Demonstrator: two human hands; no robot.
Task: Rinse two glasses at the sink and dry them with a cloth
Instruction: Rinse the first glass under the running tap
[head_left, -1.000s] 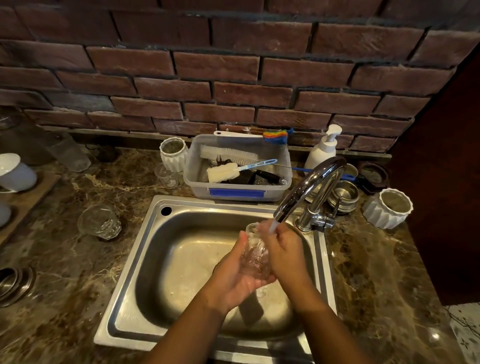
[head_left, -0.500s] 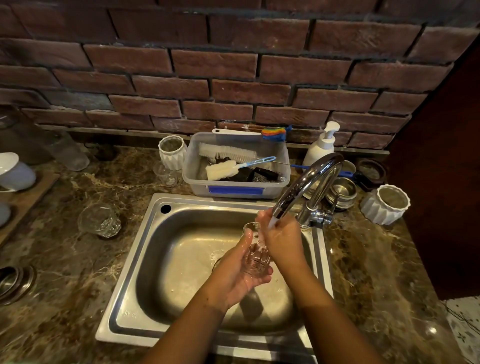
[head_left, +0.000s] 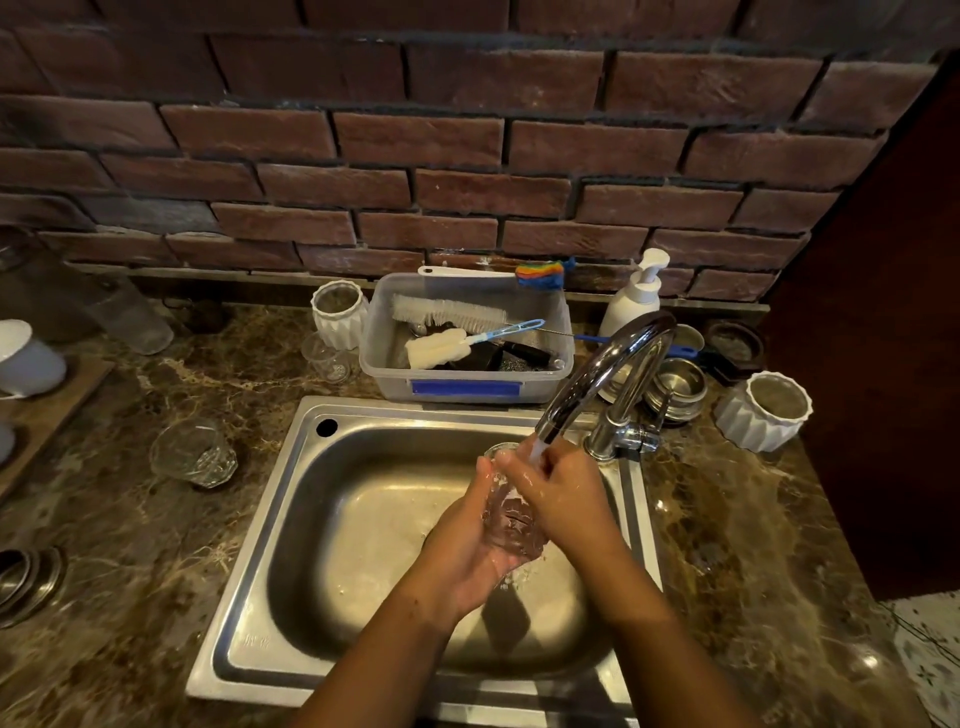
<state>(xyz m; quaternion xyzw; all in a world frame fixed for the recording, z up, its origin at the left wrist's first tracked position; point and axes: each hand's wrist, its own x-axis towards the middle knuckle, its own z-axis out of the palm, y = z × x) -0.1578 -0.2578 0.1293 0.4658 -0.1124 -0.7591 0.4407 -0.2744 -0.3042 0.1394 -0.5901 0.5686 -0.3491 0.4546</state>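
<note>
A clear cut glass (head_left: 511, 519) is held tilted over the steel sink (head_left: 332, 519), under water running from the chrome tap (head_left: 597, 379). My left hand (head_left: 462, 551) cups the glass from below and the left. My right hand (head_left: 558, 493) wraps its right side, fingers at the rim under the stream. A second cut glass (head_left: 195, 452) stands on the marble counter left of the sink. No cloth shows.
A plastic tub (head_left: 467, 387) with brushes stands behind the sink, a soap pump (head_left: 634, 296) and steel bowls (head_left: 678, 387) beside the tap. White ribbed pots (head_left: 763, 410) sit at right and back. A small glass (head_left: 327, 358) and white cups (head_left: 26, 358) are at left.
The glass and both hands have stayed under the tap; my right hand's fingers have shifted up to the glass rim, and the view has moved slightly.
</note>
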